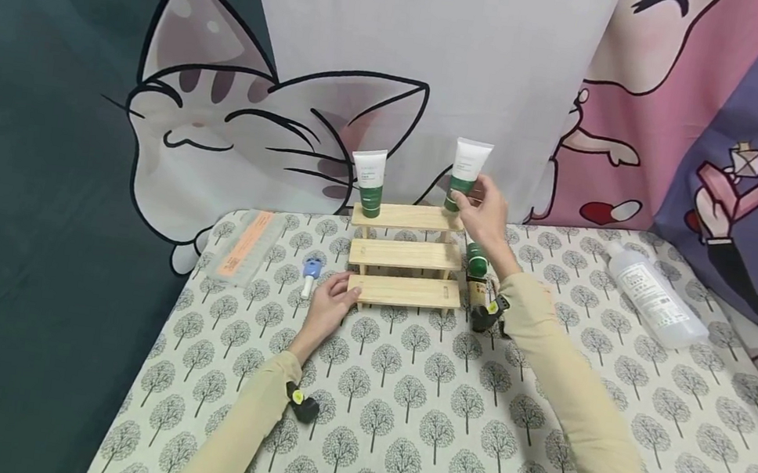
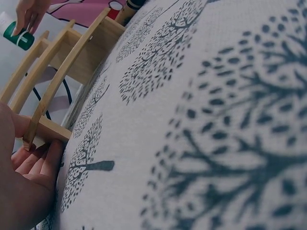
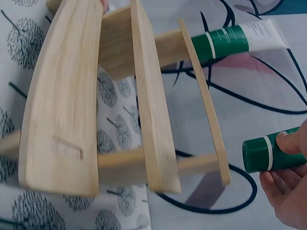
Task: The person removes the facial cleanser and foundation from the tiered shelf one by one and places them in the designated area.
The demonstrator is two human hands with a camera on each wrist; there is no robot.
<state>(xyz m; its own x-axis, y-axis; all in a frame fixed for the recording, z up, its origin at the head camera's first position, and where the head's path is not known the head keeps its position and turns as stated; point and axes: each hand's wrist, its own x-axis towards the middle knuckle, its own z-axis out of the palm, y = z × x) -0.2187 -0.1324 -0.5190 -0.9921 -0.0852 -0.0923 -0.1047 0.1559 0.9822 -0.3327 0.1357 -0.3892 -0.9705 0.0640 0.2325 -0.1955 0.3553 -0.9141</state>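
A three-tier wooden display rack point(image 1: 404, 291) stands on the tree-print cloth near the backdrop. My left hand point(image 1: 327, 309) grips the left end of its lowest tier, thumb above and fingers beneath in the left wrist view. My right hand point(image 1: 486, 218) pinches a white and green squeeze tube point(image 1: 471, 161) by its green lower part, cap down, over the top tier's right end. In the right wrist view a gap shows between this tube's green cap point(image 3: 255, 155) and the tier. A matching squeeze tube point(image 1: 368, 176) stands cap-down on the top tier's left end.
Close to the rack's right side are a green-capped container point(image 1: 477, 260) and a beige-labelled one point(image 1: 477, 290), partly hidden by the right wrist. A small blue-and-white item point(image 1: 311, 271) and a clear orange-labelled packet point(image 1: 246, 244) lie left. A translucent bottle point(image 1: 655, 298) lies far right.
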